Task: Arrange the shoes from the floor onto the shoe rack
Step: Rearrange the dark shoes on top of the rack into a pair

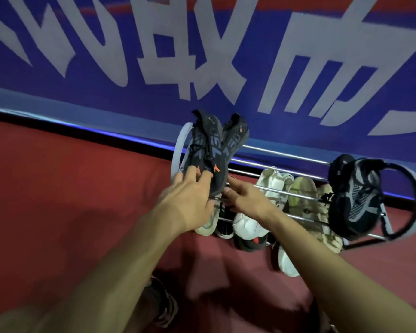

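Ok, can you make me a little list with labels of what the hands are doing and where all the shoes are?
left hand: the left hand grips the heel end of the dark shoes with orange marks
right hand: the right hand touches them with straight fingers
dark shoes: two together, toes up, at the left end of the shoe rack
top right of rack: a black and grey shoe
lower rack: white shoes and others
floor: red, one white shoe in front of the rack

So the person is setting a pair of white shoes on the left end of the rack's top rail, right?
Not quite: the shoes at the left end of the rack are dark grey with orange marks, not white. The head view shows it; the left hand grips one by its heel.
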